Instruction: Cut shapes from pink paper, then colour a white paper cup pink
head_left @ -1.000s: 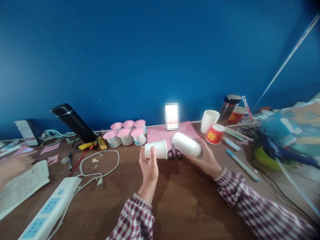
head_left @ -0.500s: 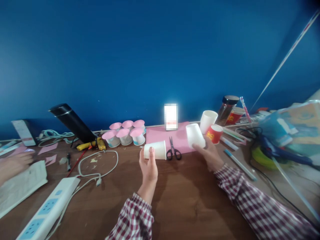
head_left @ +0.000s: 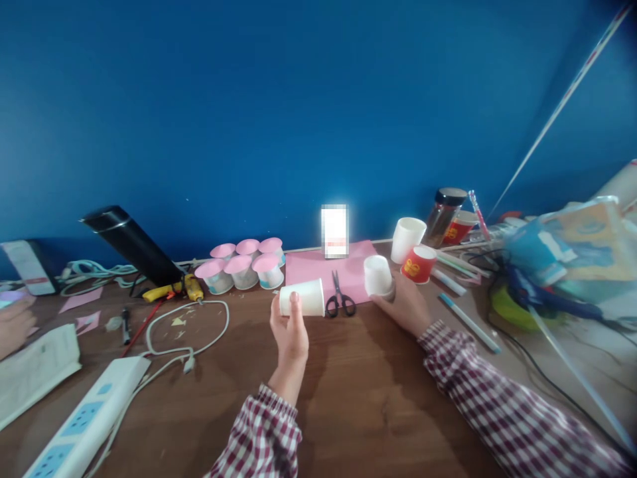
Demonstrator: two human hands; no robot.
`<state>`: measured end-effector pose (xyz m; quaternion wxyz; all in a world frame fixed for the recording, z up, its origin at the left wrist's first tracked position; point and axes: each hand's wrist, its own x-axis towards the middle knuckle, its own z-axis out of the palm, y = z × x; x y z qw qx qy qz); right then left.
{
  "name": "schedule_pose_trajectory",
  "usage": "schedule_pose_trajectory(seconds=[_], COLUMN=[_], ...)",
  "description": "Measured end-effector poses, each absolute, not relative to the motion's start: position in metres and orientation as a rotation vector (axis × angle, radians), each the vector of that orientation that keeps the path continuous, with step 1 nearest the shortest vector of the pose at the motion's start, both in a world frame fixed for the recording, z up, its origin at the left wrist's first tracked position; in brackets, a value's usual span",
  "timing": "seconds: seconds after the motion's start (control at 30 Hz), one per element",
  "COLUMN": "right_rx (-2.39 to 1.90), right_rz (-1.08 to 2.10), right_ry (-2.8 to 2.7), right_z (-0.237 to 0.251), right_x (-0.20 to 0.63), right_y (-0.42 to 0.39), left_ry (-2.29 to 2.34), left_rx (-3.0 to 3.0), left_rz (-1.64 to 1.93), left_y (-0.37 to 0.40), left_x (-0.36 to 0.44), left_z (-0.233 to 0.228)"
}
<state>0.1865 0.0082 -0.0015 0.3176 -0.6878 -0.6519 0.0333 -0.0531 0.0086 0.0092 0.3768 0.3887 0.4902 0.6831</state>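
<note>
A plain white paper cup [head_left: 301, 298] is held on its side above the brown wooden table [head_left: 348, 398], its mouth turned to the person's right, gripped from below by the left hand [head_left: 289, 332] with the thumb pressed on its wall. A second white paper cup [head_left: 377, 275], standing bottom-up on the table at the edge of a pink paper sheet [head_left: 318, 272], is clasped at its lower rim by the right hand [head_left: 404, 307]. Black-handled scissors [head_left: 339, 296] are seen lying on the pink sheet, between the two cups. Just behind the right hand, a red printed paper cup [head_left: 418, 264] and a taller white cup [head_left: 407, 239] are set side by side. A cluster of small cups capped with pink paper [head_left: 241, 264] is placed to the left of the sheet, near the blue wall. A white power strip [head_left: 82, 418] is laid at the near left. Both sleeves are of red and white checked cloth.
</note>
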Motion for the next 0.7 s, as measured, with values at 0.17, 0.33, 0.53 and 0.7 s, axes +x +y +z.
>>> schedule_pose_trajectory(seconds=[0.17, 0.33, 0.53, 0.7], right_rx=[-1.882, -1.922, -1.728, -1.436], right_rz=[0.026, 0.077, -0.141, -0.295], right_ry=[-1.764, -1.644, -1.541, -1.717], right_z=[0.000, 0.002, 0.008, 0.016], right_x=[0.187, 0.182, 0.170, 0.147], right_y=[0.006, 0.006, -0.005, -0.028], left_ry=[1.283, 1.278, 1.246, 1.255], left_rx=[1.001, 0.985, 0.966, 0.981], left_rz=[1.772, 1.772, 1.789, 1.807], left_y=[0.008, 0.009, 0.011, 0.012], left_x=[-0.053, -0.052, -0.051, -0.051], left_z=[0.012, 0.010, 0.003, 0.004])
